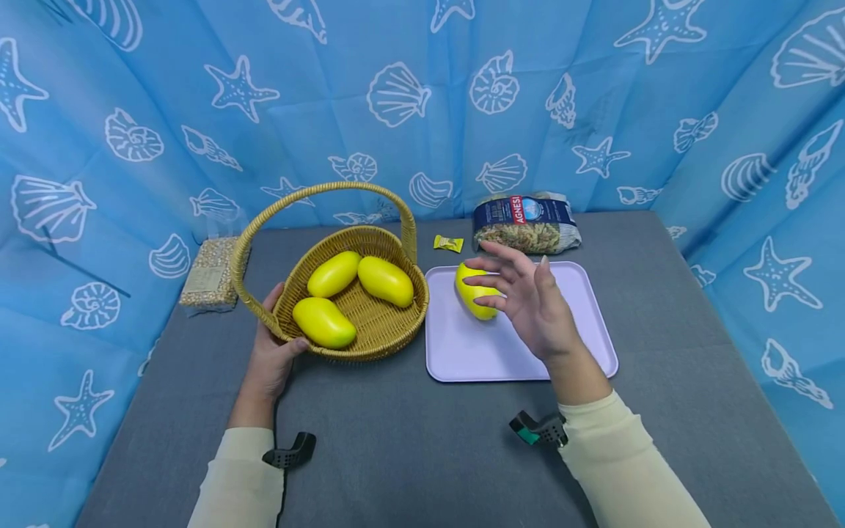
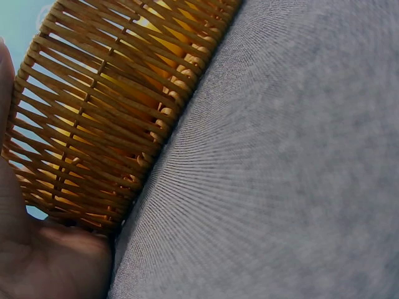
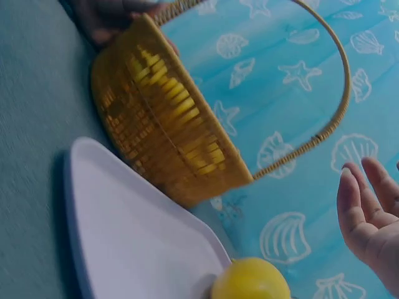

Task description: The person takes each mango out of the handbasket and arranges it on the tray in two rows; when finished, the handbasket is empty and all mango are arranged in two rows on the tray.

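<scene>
My left hand (image 1: 272, 363) grips the left side of a wicker basket (image 1: 379, 334), its thumb at the rim beside the foot of the tall handle. Three yellow mangoes lie in the basket: one at the front (image 1: 323, 323), one at the back left (image 1: 333, 274) and one at the right (image 1: 386, 281). A fourth mango (image 1: 470, 292) lies on a lilac tray (image 1: 488, 359), partly covered by fingers in the head view. Above the tray, my right hand (image 1: 538, 308) is raised with fingers spread and holds nothing; the right wrist view shows its fingers (image 3: 368, 212) apart from that mango.
Behind the tray lies a bag of pasta (image 1: 528, 224), with a small yellow wrapped sweet (image 1: 449, 243) to its left. A clear pack of pale grains (image 1: 211, 275) sits left of the basket. A blue shell-patterned curtain (image 1: 396, 139) encloses the grey table (image 1: 409, 447) at back and sides.
</scene>
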A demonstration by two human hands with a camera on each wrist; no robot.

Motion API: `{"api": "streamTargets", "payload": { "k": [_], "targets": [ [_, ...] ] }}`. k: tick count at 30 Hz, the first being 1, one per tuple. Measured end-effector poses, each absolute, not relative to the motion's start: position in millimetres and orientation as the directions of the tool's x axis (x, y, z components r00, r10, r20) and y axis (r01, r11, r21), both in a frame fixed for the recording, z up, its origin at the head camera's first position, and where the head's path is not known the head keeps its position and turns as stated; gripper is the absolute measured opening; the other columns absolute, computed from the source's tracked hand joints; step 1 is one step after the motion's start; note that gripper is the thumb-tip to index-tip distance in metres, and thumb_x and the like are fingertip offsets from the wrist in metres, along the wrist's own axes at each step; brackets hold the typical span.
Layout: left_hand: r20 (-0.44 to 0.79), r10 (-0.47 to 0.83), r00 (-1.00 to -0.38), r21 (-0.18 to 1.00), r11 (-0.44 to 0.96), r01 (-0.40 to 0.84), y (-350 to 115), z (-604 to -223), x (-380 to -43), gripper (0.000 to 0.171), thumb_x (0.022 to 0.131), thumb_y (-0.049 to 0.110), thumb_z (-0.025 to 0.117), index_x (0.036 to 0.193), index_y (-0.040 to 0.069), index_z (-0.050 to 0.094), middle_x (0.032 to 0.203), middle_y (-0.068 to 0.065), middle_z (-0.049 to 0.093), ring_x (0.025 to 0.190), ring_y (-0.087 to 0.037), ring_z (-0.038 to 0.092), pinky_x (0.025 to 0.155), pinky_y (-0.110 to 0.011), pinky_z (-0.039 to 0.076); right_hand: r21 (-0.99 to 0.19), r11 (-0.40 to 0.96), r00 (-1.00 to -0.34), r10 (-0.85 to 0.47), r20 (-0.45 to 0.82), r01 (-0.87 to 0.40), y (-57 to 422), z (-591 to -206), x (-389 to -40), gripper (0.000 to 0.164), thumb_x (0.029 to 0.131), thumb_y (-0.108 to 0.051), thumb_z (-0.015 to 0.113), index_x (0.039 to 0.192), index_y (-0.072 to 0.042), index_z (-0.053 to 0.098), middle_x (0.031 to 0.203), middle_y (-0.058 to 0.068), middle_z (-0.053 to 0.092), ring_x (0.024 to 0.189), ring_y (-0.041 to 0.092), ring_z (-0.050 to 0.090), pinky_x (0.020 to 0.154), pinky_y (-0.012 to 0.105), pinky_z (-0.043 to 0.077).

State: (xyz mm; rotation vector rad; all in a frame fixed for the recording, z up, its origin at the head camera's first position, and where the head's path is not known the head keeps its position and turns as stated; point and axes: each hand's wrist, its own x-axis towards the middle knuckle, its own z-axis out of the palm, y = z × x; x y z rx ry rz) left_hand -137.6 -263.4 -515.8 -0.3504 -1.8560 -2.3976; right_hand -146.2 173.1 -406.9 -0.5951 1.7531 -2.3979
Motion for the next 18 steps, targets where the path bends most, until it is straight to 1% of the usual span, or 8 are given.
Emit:
{"api": "streamTargets", "payload": {
  "k": [3, 5, 9, 12, 18],
  "targets": [
    [0.229, 0.063, -0.971, 0.945, -0.255, 0.206, -263.7, -515.6, -137.8, 0.104, 0.095, 0.001, 0.086, 0.175, 0.015, 0.021, 0.174, -0.021, 0.024, 0.150, -0.028, 0.038, 0.111, -0.030, 0.045, -0.928, -0.356, -0.900, -0.359, 0.246, -0.112, 165.9, -407.0, -144.2, 0.095, 0.107, -0.079, 0.031, 0.167, -0.006, 0.036, 0.157, 0.029, 0.047, 0.136, 0.046, 0.052, 0.105, 0.049, 0.051],
    [0.222, 0.060, -0.973, 0.946, -0.254, 0.200, -263.7, -515.7, -137.8, 0.103, 0.095, 0.000, 0.086, 0.175, 0.017, 0.023, 0.174, -0.020, 0.025, 0.150, -0.028, 0.038, 0.111, -0.030, 0.045, -0.927, -0.361, -0.891, -0.380, 0.250, -0.106, 160.5, -407.3, -143.7, 0.097, 0.106, -0.081, 0.029, 0.167, -0.007, 0.035, 0.157, 0.029, 0.047, 0.138, 0.047, 0.051, 0.106, 0.050, 0.050],
    [0.213, 0.057, -0.975, 0.947, -0.259, 0.192, -263.5, -515.6, -137.5, 0.103, 0.095, -0.001, 0.085, 0.175, 0.018, 0.023, 0.174, -0.018, 0.026, 0.150, -0.028, 0.038, 0.111, -0.030, 0.045, -0.926, -0.366, -0.866, -0.430, 0.256, -0.092, 148.8, -408.5, -145.8, 0.099, 0.106, -0.081, 0.027, 0.169, -0.004, 0.031, 0.159, 0.030, 0.044, 0.140, 0.050, 0.047, 0.107, 0.053, 0.049],
    [0.209, 0.056, -0.976, 0.948, -0.256, 0.188, -263.3, -515.3, -137.3, 0.103, 0.095, -0.001, 0.085, 0.175, 0.019, 0.023, 0.174, -0.017, 0.026, 0.150, -0.028, 0.038, 0.112, -0.029, 0.044, -0.928, -0.364, -0.850, -0.462, 0.253, -0.078, 138.5, -409.1, -149.3, 0.101, 0.106, -0.081, 0.028, 0.169, -0.002, 0.029, 0.160, 0.030, 0.044, 0.142, 0.053, 0.044, 0.107, 0.055, 0.047],
    [0.207, 0.055, -0.977, 0.951, -0.247, 0.188, -263.0, -515.0, -136.8, 0.103, 0.095, -0.001, 0.085, 0.175, 0.020, 0.024, 0.174, -0.017, 0.026, 0.151, -0.027, 0.037, 0.112, -0.029, 0.044, -0.935, -0.352, -0.848, -0.479, 0.227, -0.051, 112.7, -412.2, -160.2, 0.110, 0.101, -0.086, 0.037, 0.168, 0.001, 0.029, 0.159, 0.033, 0.044, 0.143, 0.052, 0.044, 0.110, 0.064, 0.042]
  ]
}}
